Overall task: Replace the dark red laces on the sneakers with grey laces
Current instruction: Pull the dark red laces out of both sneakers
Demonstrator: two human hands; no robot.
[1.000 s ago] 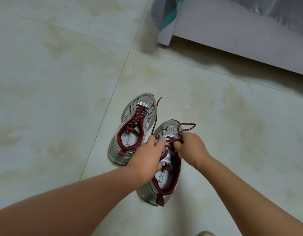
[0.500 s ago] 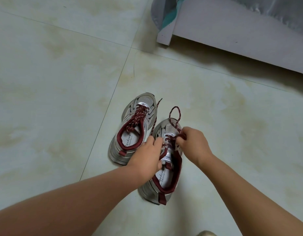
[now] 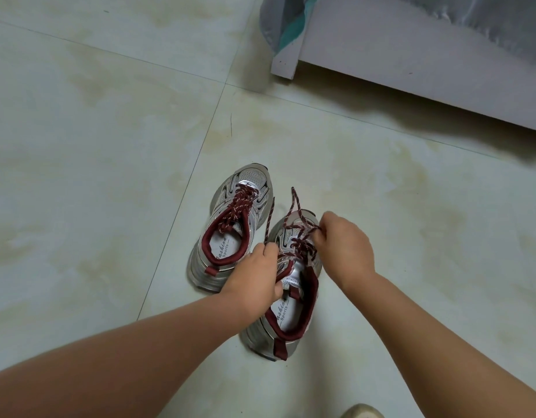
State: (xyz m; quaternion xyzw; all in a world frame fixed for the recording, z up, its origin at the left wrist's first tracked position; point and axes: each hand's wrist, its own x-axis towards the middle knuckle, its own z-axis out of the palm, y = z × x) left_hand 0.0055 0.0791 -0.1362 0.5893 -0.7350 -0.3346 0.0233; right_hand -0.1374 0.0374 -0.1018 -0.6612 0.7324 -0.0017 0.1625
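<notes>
A: We've got the near sneaker [image 3: 286, 300] on the floor [image 3: 95, 146], left hand [image 3: 254, 279] pinching one lace end [image 3: 269, 220].
B: Right hand [image 3: 342, 245] pinches the loosened lace [image 3: 303, 233], so we can unthread it.

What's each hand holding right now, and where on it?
Left hand pinches one free end of the right sneaker's dark red lace; right hand pinches a loosened strand of it above the eyelets.

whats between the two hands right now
In the head view, the laced front of the near sneaker lies between the left hand and the right hand, each pinching its dark red lace.
</notes>
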